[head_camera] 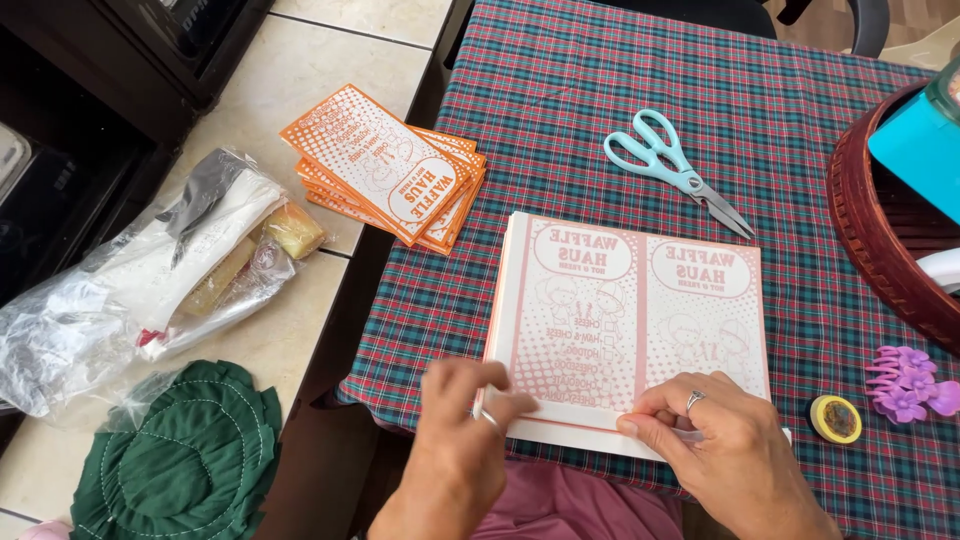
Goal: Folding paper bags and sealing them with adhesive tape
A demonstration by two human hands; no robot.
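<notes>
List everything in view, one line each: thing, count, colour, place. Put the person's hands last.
Tablecloth: one, red and green plaid, covering the table.
Printed sheets: one stack, pale pink on white, at the near table edge.
Cut cards: one stack, orange and white, at the table's left edge, overhanging the tiles.
Scissors: one pair, light blue handles, beyond the sheets.
Tape roll: one, yellow, right of the sheets.
Hair clip: one, purple, far right.
Round tray: one, dark red-brown, right edge.
Plastic bag: one, clear, on the tiled floor.
Green cloth: one, floor, lower left.
Left hand: on the sheets' near edge.
Right hand: fingers pinching the near edge.
</notes>
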